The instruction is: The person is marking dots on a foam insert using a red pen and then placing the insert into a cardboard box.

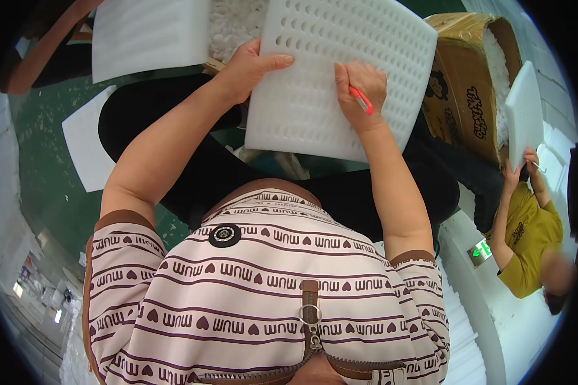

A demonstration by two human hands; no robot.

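Left hand (245, 72), holed white board (318, 86) and right hand (361, 90), all near 12 o'clock.
White sheet (87, 141) at 10 o'clock against green floor (48, 170); white slab (151, 42) at 11. Left hand clamps on the board's left edge, thumb flat on the face, other fingers partly out of sight. Board spans 12 to 1 o'clock, slightly tilted. Right hand is over its face, fingers curled together round a red tool (361, 100); tool tip hidden. Cardboard box (456, 86) with white contents (496, 83) at 2. Near 3 o'clock, another person (526, 237) in a yellow-green shirt grips a second white board (523, 115).
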